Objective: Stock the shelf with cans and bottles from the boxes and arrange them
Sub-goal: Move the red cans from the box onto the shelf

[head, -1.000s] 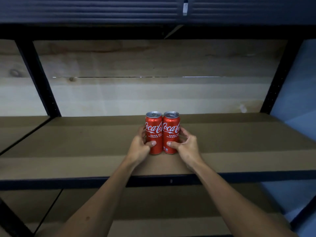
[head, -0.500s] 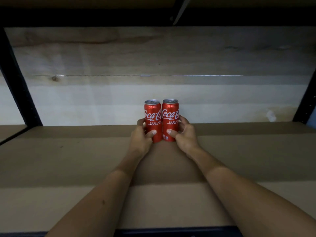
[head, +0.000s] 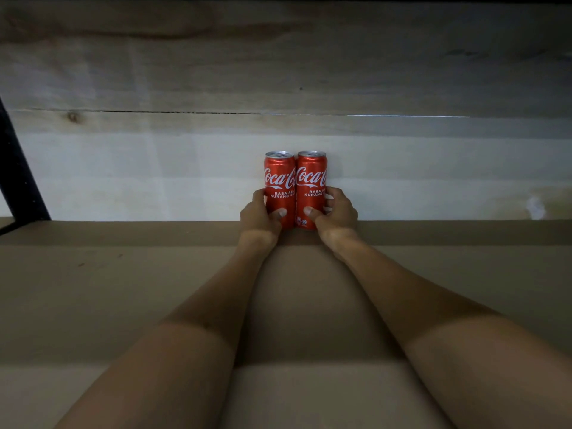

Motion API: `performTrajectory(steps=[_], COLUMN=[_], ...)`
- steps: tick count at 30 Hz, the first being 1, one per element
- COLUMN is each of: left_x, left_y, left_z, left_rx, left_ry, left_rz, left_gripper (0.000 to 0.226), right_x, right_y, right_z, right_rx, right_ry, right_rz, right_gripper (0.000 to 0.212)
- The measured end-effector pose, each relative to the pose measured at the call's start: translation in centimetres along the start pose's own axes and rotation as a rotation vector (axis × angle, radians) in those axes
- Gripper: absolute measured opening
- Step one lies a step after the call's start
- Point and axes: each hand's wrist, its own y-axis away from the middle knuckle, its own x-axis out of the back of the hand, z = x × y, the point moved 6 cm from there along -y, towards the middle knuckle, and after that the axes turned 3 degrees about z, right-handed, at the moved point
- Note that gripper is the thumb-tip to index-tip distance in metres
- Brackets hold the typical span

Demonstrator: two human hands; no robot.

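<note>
Two red Coca-Cola cans stand upright, side by side and touching, at the back of the brown shelf board (head: 123,298), close to the pale wooden back wall. My left hand (head: 258,216) grips the lower part of the left can (head: 279,178), thumb across its front. My right hand (head: 335,213) grips the lower part of the right can (head: 311,178) the same way. Both arms reach deep into the shelf. The cans' bases are partly hidden by my fingers.
A wooden plank wall (head: 278,72) closes the back of the shelf, with a thin horizontal gap in it. A black metal upright (head: 18,168) stands at the far left. The underside of the upper shelf runs dark along the top edge.
Both hands have slid the two cans from near the front edge to the back of the shelf, against the wall. The camera has moved in under the upper shelf.
</note>
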Motion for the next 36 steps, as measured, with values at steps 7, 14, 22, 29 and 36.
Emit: performTrajectory(steps=[7, 14, 22, 29, 36], left_x=[0.3, 1.5, 3.3, 5.9, 8.3], left_y=[0.4, 2.8, 7.2, 12.7, 19.1], left_z=[-0.1, -0.9, -1.0, 0.1, 2.5], left_rx=[0.042, 0.136, 0.024, 0.005, -0.035], left_ry=[-0.008, -0.024, -0.272, -0.331, -0.459], left_rz=[0.001, -0.020, -0.148, -0.211, -0.298], left_gripper=[0.057, 0.060, 0.027, 0.026, 0.032], right_x=[0.2, 1.5, 2.6, 5.2, 8.6], right_y=[0.0, 2.0, 6.4, 13.1, 20.3], right_z=[0.1, 0.4, 0.0, -1.6, -3.6], right_rx=[-0.005, -0.068, -0.019, 0.013, 0.026], right_ry=[0.056, 0.170, 0.385, 0.460, 0.484], right_rz=[0.010, 0.032, -0.094, -0.182, -0.280], right_gripper=[0.060, 0.065, 0.032, 0.015, 0.024])
